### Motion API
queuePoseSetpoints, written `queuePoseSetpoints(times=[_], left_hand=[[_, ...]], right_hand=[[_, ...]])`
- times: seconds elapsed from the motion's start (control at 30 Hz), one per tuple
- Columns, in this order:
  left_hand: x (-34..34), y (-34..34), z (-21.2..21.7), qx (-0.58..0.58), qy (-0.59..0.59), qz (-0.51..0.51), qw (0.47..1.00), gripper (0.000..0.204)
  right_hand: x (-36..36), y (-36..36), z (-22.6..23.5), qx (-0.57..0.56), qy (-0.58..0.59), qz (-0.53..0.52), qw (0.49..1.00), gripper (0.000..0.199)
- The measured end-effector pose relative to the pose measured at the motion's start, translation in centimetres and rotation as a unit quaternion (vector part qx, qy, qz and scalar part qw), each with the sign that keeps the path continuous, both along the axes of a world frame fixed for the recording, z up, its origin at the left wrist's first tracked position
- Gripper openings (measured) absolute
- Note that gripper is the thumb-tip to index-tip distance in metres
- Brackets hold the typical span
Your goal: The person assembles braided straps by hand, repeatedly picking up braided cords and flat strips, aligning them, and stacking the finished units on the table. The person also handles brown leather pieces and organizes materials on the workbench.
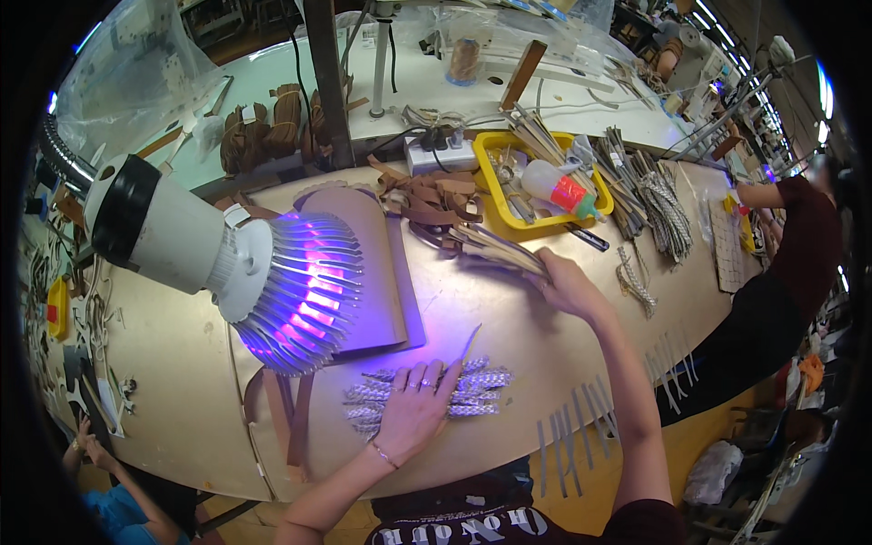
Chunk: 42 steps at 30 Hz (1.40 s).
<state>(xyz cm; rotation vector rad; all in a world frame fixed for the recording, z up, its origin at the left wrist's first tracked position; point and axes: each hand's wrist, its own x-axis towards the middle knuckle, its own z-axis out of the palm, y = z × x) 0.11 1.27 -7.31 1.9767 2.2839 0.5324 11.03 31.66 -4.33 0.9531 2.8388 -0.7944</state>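
My left hand lies flat, fingers stretched, on a row of grey-and-white braided strips at the table's near side. A thin pointed strip sticks out beside its thumb; whether the thumb presses on it I cannot tell. Farther right, my right hand is closed round one end of a bundle of narrow tan strips. The bundle's other end points left, toward a heap of brown leather straps. Just behind the right hand is a yellow tray holding a plastic bottle with a red label.
A glowing purple lamp overhangs a brown sheet at left. Bundles of braided strips lie right of the tray. Separate grey strips hang over the near edge. A co-worker sits at right; another person's hands show lower left.
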Motion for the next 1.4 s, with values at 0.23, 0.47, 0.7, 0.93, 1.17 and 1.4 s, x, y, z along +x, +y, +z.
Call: queuePoseSetpoints(times=[0.23,0.47,0.7,0.93,1.17,1.4], left_hand=[[-0.1,0.1,0.4,-0.016,-0.001,-0.003,1.000,0.062],[0.0,0.0,0.4,-0.019,-0.008,-0.001,1.000,0.066],[0.0,0.3,0.5,-0.023,0.006,-0.006,1.000,0.067],[0.9,1.8,-0.6,-0.021,-0.006,0.021,1.000,0.065],[1.8,2.0,-0.6,-0.004,0.022,0.018,1.000,0.052],[2.9,2.2,-1.1,0.005,0.064,0.025,0.998,0.048]], right_hand=[[2.3,-1.8,-2.1,0.094,-0.006,-0.008,0.996,0.026],[3.9,-2.7,-0.1,0.099,0.086,-0.051,0.990,0.013],[-0.7,2.4,3.0,0.181,0.157,-0.193,0.952,0.032],[-7.8,2.9,0.9,0.212,0.055,-0.206,0.954,0.053],[-7.1,3.2,1.1,0.261,0.056,-0.195,0.944,0.069],[-3.5,1.7,1.8,0.340,0.074,-0.149,0.926,0.084]])
